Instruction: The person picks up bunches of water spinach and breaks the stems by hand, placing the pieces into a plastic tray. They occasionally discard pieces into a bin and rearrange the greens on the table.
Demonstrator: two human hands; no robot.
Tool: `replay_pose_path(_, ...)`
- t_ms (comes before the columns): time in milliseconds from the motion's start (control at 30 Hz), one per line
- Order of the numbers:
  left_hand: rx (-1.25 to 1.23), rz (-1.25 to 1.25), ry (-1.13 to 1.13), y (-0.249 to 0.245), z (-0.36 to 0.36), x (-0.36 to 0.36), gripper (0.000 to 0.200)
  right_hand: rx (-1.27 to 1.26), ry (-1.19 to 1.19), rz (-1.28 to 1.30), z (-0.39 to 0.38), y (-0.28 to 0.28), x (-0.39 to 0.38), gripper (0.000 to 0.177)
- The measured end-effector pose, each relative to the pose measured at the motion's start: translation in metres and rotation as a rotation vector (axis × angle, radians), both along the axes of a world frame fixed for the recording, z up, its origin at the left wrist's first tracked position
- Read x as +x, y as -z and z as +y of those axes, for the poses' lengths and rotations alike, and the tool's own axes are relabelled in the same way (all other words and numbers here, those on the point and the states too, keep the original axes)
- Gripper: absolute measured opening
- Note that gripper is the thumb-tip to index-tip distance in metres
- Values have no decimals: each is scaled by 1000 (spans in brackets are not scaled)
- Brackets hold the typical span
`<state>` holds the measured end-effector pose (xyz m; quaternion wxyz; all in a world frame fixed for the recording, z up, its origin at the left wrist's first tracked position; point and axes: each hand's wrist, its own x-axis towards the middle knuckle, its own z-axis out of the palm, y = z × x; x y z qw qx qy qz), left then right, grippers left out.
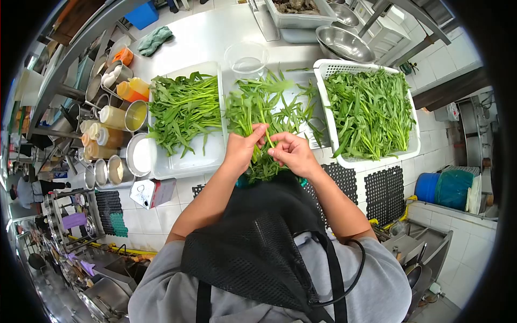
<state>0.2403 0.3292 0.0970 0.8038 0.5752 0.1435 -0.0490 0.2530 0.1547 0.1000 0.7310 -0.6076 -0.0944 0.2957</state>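
My left hand (pixel 242 149) is closed round a small bunch of leafy green stems (pixel 243 110) that look like water spinach. Just to its right, my right hand (pixel 293 153) pinches a single stem (pixel 267 126). Both hands are in front of my apron, over the near edge of a shallow tray (pixel 288 102) with loose leaves and stems scattered in it. More greens (pixel 264 169) lie below my fingers. A white tub (pixel 207 161) on the left holds stems laid lengthwise, and a white perforated basket (pixel 371 161) on the right is full of leafy stems.
A clear round bowl (pixel 246 56) stands behind the tray. Sauce bottles (pixel 113 116) and metal containers (pixel 136 116) line the left side. A green cloth (pixel 155 41) lies on the steel counter (pixel 210 32). Metal bowls (pixel 344 43) sit at the back right.
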Motion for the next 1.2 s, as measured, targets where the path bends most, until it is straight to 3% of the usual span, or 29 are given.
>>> replay_pose_path(200, -26, -16, 17, -5, -15, 6, 17, -161, -40, 9, -6, -3, -8, 15)
replay_pose_path(467, -351, 96, 82, 9, -5, 4, 12, 99, -89, 260, 0, 12, -17, 24)
replay_pose_path(600, -289, -33, 57, 11, -1, 1, 13, 269, -40, 515, 6, 3, -18, 23)
replay_pose_path(700, -280, 30, 92, 9, 2, -3, 14, 190, -94, 318, 10, 18, -14, 21)
replay_pose_path(767, -144, -20, 52, 6, 1, -6, 15, 144, -83, 317, 14, 20, -12, 21)
replay_pose_path(1000, -246, -25, 29, 4, 8, -13, 12, 166, -32, 425, 18, 20, -7, 16)
replay_pose_path(1067, 24, -146, 139, -6, 9, -16, 12, 235, -45, 495, 16, 22, -3, 14)
replay_pose_path(1133, 49, -203, 171, -11, 7, -19, 12, 439, 18, 770, 17, 25, -1, 14)
replay_pose_path(1200, -17, -202, 157, -9, 9, -21, 12, 458, 24, 773, 17, 28, 0, 15)
